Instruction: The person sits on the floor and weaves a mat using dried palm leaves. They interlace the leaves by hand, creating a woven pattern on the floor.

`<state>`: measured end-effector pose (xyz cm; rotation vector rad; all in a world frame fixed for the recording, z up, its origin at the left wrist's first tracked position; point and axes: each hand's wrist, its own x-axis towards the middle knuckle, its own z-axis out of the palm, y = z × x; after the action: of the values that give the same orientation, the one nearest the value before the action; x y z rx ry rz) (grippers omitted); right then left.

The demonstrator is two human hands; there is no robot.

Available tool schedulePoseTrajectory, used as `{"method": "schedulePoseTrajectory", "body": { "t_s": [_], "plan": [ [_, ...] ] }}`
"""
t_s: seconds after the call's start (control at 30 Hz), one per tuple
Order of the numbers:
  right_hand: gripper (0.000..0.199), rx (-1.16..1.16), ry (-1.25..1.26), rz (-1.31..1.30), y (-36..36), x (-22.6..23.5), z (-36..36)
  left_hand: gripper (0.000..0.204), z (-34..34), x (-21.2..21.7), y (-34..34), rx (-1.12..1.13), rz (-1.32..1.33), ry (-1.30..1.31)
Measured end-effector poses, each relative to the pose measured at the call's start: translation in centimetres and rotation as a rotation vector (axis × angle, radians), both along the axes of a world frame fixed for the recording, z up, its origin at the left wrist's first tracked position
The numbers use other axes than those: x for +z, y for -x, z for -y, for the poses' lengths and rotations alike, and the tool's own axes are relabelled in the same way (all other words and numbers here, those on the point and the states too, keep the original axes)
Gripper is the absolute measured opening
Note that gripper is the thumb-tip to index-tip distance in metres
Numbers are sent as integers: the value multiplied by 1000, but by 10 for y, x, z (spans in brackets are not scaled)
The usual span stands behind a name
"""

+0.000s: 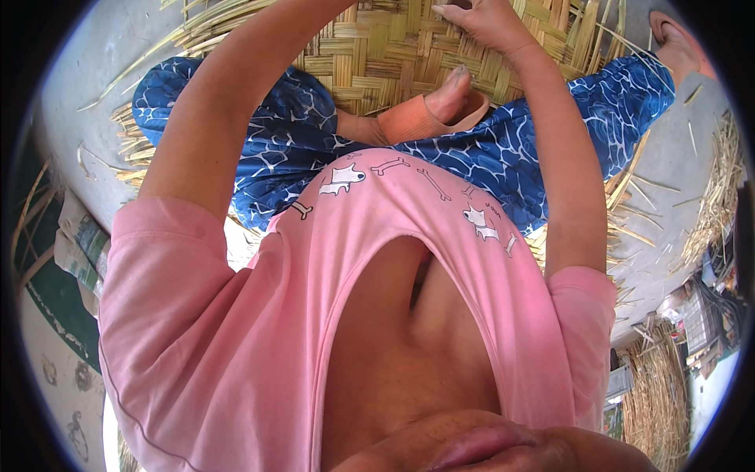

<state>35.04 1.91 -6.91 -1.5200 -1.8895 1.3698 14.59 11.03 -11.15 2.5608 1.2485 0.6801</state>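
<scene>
A mat (370, 55) woven from flat yellow-green strips lies in front of me, with loose strip ends (208, 27) sticking out on its left side. My right hand (489, 22) rests at the mat's upper part, its thumb stretched out to the left over the weave. The top edge of the view cuts off its other fingers, so whether it grips a strip is hidden. My left forearm (267, 55) reaches up over the mat's left part and leaves the view before the hand shows. One foot in an orange slipper (405, 119) presses on the mat's near edge.
Loose straw pieces (641, 185) lie on the grey floor (668, 149) at the right. A straw bundle (657, 385) stands at the lower right, near piled household items (704, 318). My other slippered foot (680, 47) is at the upper right.
</scene>
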Motion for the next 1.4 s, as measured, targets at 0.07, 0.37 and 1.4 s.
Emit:
{"method": "schedulePoseTrajectory", "body": {
  "t_s": [0.07,0.37,1.4],
  "plan": [
    [17,29,25,-39,-3,-4,-2,29,1,1,-1,-5,22,13],
    [18,17,-61,-31,-3,7,8,28,3,9,-1,2,-12,22],
    [19,-134,150,-195,4,15,-11,24,0,5,0,19,49,8]
  ]
}}
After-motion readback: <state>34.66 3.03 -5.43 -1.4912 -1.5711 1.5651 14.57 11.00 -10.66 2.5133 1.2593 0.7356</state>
